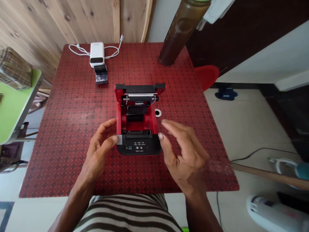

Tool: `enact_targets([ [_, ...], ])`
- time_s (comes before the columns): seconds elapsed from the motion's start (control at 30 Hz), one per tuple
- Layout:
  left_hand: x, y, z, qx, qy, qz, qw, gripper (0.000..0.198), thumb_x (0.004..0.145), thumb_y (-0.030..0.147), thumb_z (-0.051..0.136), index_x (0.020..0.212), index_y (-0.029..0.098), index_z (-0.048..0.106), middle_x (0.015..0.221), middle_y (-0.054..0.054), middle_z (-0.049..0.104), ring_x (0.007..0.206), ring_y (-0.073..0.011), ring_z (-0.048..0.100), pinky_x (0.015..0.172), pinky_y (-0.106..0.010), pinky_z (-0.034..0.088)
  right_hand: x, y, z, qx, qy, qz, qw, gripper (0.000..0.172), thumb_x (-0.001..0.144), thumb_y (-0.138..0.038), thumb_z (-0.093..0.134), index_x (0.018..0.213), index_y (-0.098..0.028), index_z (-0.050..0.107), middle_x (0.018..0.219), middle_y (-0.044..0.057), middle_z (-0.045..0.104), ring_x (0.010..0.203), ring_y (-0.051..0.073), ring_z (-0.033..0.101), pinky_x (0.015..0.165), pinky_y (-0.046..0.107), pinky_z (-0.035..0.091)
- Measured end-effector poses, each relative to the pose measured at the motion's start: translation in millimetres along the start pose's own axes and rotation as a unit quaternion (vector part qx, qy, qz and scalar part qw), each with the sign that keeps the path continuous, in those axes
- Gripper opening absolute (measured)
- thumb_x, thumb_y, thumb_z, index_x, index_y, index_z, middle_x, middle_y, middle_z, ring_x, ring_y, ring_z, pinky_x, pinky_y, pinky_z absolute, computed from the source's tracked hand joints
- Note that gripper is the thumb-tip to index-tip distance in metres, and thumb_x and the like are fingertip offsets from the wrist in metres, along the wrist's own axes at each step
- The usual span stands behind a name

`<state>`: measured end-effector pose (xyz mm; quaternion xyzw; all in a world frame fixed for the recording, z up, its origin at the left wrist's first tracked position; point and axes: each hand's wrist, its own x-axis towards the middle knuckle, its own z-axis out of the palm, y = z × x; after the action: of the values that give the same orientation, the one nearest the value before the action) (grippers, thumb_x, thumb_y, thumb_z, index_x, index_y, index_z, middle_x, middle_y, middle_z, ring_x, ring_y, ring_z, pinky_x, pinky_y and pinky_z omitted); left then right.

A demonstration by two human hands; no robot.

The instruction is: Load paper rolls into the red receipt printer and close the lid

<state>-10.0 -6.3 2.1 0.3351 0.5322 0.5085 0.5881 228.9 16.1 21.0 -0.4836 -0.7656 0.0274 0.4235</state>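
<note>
A red and black label printer (135,143) sits near the middle of the table with its lid (140,88) raised. Inside its red bay lies a dark, shiny roll (136,111). My left hand (100,145) grips the printer's left side, thumb on the front corner and fingers along the wall. A small pale, see-through piece (119,139) shows at that thumb's tip. On the other side, my right hand (184,151) has its thumb and fingers apart, the thumb tip close to the printer's right edge. A white ring with a dark centre (158,112) lies just right of the printer.
A white power bank (97,53) with a white cable stands at the back left, a crumpled black wrapper (101,74) in front of it. A tall brown bottle (178,32) stands at the back right of the red patterned table (72,103). A green table (16,106) is at left.
</note>
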Motion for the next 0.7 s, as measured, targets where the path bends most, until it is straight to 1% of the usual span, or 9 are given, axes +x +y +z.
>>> enact_targets([
  [0.13, 9.8, -5.8, -6.9, -0.020, 0.011, 0.010, 1.000, 0.042, 0.104, 0.046, 0.078, 0.141, 0.027, 0.078, 0.150, -0.011, 0.078, 0.147, -0.0357, 0.068, 0.130, -0.055, 0.045, 29.8, 1.0, 5.3, -0.016, -0.030, -0.070, 0.997, 0.027, 0.108, -0.006, 0.069, 0.129, -0.022, 0.075, 0.122, 0.011, 0.086, 0.111, 0.025, 0.083, 0.102, 0.045, 0.069],
  [0.2, 12.4, -8.7, -8.8, -0.013, 0.014, 0.006, 1.000, 0.041, 0.105, 0.048, 0.078, 0.140, 0.028, 0.079, 0.149, -0.011, 0.079, 0.147, -0.0356, 0.069, 0.130, -0.054, 0.046, 40.1, 1.5, 10.7, -0.034, -0.054, -0.099, 0.993, 0.025, 0.109, -0.004, 0.066, 0.126, -0.020, 0.077, 0.120, 0.011, 0.087, 0.109, 0.026, 0.082, 0.100, 0.045, 0.069],
  [0.27, 13.2, -10.7, -9.1, -0.002, 0.017, -0.002, 1.000, 0.042, 0.104, 0.049, 0.079, 0.140, 0.028, 0.079, 0.148, -0.011, 0.080, 0.144, -0.0357, 0.071, 0.128, -0.054, 0.049, 47.2, 1.6, 16.4, -0.050, -0.090, -0.117, 0.988, 0.026, 0.110, -0.004, 0.064, 0.123, -0.020, 0.079, 0.121, 0.011, 0.088, 0.107, 0.027, 0.082, 0.097, 0.045, 0.068],
  [0.37, 12.8, -11.5, -8.5, -0.003, 0.019, -0.007, 1.000, 0.043, 0.103, 0.051, 0.081, 0.139, 0.027, 0.079, 0.145, -0.011, 0.081, 0.139, -0.0354, 0.073, 0.125, -0.053, 0.052, 54.7, 1.0, 24.6, -0.073, -0.180, -0.119, 0.974, 0.025, 0.111, -0.007, 0.062, 0.119, -0.020, 0.082, 0.121, 0.010, 0.088, 0.106, 0.028, 0.080, 0.094, 0.045, 0.065],
  [0.43, 12.8, -11.4, -8.8, -0.010, 0.020, -0.017, 1.000, 0.044, 0.102, 0.051, 0.082, 0.138, 0.027, 0.079, 0.142, -0.010, 0.082, 0.138, -0.0353, 0.074, 0.124, -0.053, 0.052, 59.4, -0.2, 29.9, -0.095, -0.241, -0.106, 0.960, 0.023, 0.110, -0.007, 0.064, 0.116, -0.021, 0.082, 0.120, 0.010, 0.088, 0.105, 0.028, 0.079, 0.093, 0.045, 0.063],
  [0.47, 13.0, -11.3, -9.2, -0.013, 0.021, -0.022, 0.999, 0.043, 0.102, 0.052, 0.082, 0.137, 0.027, 0.080, 0.140, -0.010, 0.082, 0.138, -0.0354, 0.073, 0.124, -0.053, 0.052, 61.9, -1.0, 32.4, -0.108, -0.262, -0.099, 0.954, 0.023, 0.109, -0.006, 0.065, 0.117, -0.021, 0.081, 0.120, 0.010, 0.087, 0.105, 0.029, 0.078, 0.093, 0.046, 0.062],
  [0.57, 14.1, -11.7, -11.6, -0.009, 0.019, -0.022, 1.000, 0.042, 0.102, 0.052, 0.082, 0.135, 0.027, 0.081, 0.136, -0.010, 0.083, 0.136, -0.0354, 0.073, 0.121, -0.052, 0.053, 70.1, -3.1, 39.9, -0.143, -0.303, -0.099, 0.937, 0.024, 0.103, -0.003, 0.070, 0.118, -0.019, 0.080, 0.119, 0.011, 0.087, 0.104, 0.030, 0.078, 0.094, 0.047, 0.059],
  [0.63, 14.5, -12.3, -13.1, -0.003, 0.015, -0.014, 1.000, 0.040, 0.102, 0.051, 0.082, 0.134, 0.027, 0.082, 0.135, -0.009, 0.083, 0.134, -0.0348, 0.074, 0.119, -0.050, 0.054, 75.6, -4.1, 45.3, -0.164, -0.324, -0.109, 0.925, 0.022, 0.100, -0.001, 0.073, 0.112, -0.019, 0.080, 0.113, 0.011, 0.087, 0.104, 0.031, 0.078, 0.096, 0.047, 0.058],
  [0.7, 14.5, -12.8, -14.2, 0.000, 0.012, -0.012, 1.000, 0.037, 0.103, 0.050, 0.081, 0.133, 0.029, 0.082, 0.136, -0.008, 0.083, 0.134, -0.0342, 0.074, 0.117, -0.049, 0.054, 80.6, -4.8, 51.2, -0.189, -0.338, -0.114, 0.915, 0.020, 0.099, -0.002, 0.074, 0.106, -0.020, 0.080, 0.105, 0.010, 0.087, 0.101, 0.031, 0.078, 0.092, 0.046, 0.057],
])
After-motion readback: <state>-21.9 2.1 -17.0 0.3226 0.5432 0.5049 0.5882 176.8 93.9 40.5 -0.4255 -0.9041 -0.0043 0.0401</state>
